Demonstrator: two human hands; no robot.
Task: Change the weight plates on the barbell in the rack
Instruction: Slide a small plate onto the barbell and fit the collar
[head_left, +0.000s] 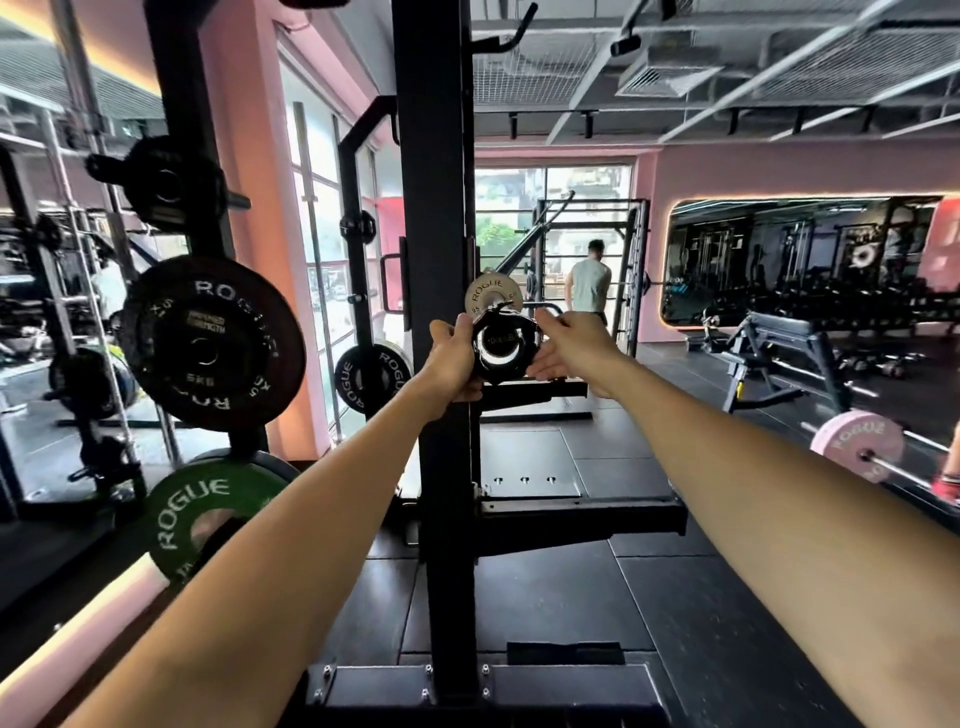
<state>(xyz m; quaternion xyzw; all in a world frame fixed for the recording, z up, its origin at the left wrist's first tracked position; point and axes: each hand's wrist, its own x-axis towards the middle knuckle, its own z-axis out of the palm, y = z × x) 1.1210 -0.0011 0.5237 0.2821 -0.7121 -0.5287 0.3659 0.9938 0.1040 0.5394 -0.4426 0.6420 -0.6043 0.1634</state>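
Head view. Both arms reached forward to the barbell end at 12 o'clock from the person, where a black collar (497, 347) sat on the sleeve just in front of a small pale plate (490, 294). The left hand (451, 358) gripped the collar's 9 o'clock edge, fingers curled round it; the right hand (567, 349) lay at its 3 o'clock side, fingers fairly straight and touching or nearly touching, probably to steady the collar against the pull. The collar evidently had to come off before the plate could. The rack upright (434, 218) stood just at 9 o'clock of the sleeve and crowded the left wrist. Stored black plates (213, 343) and a green plate (202, 512) hung at 9 and 8 o'clock; a bystander (588, 283) stood beyond at 1 o'clock
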